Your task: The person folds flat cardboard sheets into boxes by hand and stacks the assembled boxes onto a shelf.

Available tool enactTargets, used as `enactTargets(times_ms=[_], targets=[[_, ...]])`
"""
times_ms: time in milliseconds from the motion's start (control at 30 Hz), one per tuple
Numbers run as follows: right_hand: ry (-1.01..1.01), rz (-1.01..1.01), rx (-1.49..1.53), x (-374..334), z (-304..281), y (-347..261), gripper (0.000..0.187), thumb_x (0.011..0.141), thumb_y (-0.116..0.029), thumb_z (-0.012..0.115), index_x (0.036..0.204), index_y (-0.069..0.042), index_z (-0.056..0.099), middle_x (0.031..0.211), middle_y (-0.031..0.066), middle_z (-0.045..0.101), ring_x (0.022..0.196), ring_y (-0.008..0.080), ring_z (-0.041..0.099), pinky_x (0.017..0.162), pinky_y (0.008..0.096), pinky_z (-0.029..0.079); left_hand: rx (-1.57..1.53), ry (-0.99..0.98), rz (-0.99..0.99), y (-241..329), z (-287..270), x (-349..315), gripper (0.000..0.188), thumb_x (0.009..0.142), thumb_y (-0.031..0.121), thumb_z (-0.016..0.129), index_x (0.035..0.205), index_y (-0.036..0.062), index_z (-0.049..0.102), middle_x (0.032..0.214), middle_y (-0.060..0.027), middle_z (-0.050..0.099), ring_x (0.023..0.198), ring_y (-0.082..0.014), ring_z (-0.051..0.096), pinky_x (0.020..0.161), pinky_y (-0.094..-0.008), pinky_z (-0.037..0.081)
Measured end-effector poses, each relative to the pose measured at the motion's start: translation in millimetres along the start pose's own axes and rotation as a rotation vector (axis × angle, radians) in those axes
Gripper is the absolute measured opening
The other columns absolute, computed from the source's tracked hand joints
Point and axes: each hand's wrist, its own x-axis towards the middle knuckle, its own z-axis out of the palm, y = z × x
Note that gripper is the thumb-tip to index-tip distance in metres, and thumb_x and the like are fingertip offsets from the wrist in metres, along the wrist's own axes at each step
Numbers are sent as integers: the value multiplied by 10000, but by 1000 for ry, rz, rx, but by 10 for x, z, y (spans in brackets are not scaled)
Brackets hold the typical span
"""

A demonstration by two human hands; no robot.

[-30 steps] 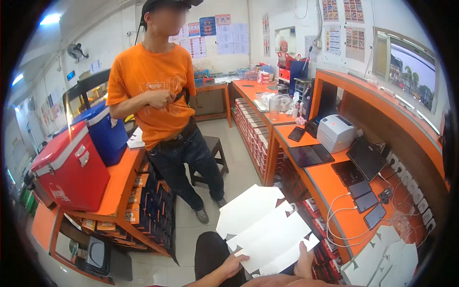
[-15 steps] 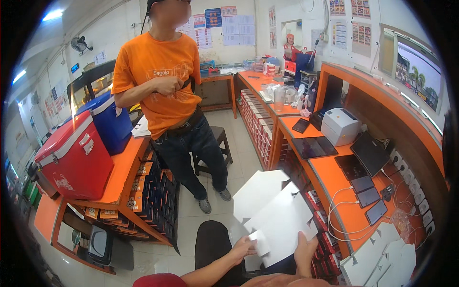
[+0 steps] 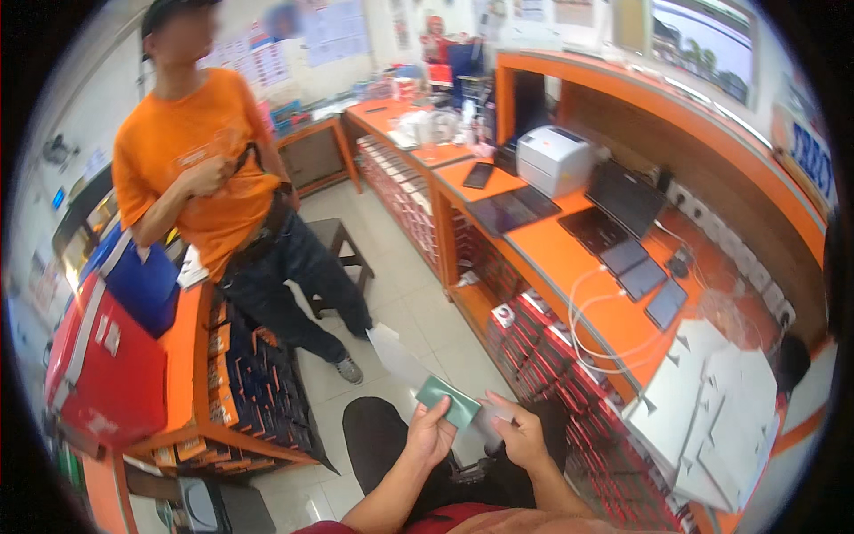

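Note:
Over my lap, my left hand [image 3: 431, 432] pinches a small green panel [image 3: 451, 402], thumb on top. A pale white flap [image 3: 396, 358] sticks out beyond it toward the floor; whether the two are one folded card I cannot tell. My right hand [image 3: 520, 433] grips a whitish edge [image 3: 487, 422] at the panel's right side, thumb and fingers closed on it. To the right, flat white die-cut cardboard sheets [image 3: 703, 414] with notched edges lie in a loose pile on the orange counter.
A person in an orange shirt [image 3: 200, 169] stands ahead left, beside a red cooler box [image 3: 107, 365]. Phones [image 3: 665, 305], white cables, a laptop [image 3: 625, 198] and a white printer [image 3: 553, 160] occupy the right counter [image 3: 569, 267]. Packed boxes [image 3: 551, 365] fill the shelf below. A dark stool [image 3: 331, 245] stands ahead.
The broad white cardboard sheets are no longer in my hands; a narrower green-and-white piece is there now. The view has swung right, so the person and counters appear further left.

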Motion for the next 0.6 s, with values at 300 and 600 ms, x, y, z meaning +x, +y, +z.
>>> enactTargets(times_ms=[300,600], targets=[[18,-391,-646,38,-40,-319,430,811,-44,831,1226,-7,725,1337,200,622,1025,275,702,900,365,568,212,-99,-6,-197,119,-39,235,1075,143,550,1271,24,600,1242,-127,684,1155,-261,671,1022,-438,542],[-110,-422,-516,158,-106,-367,365,696,-40,816,1044,-14,707,1193,152,664,1098,354,680,948,430,549,545,-30,-271,57,17,-77,269,1071,136,555,1266,-36,627,1262,-135,687,1170,-251,661,1031,-430,519]])
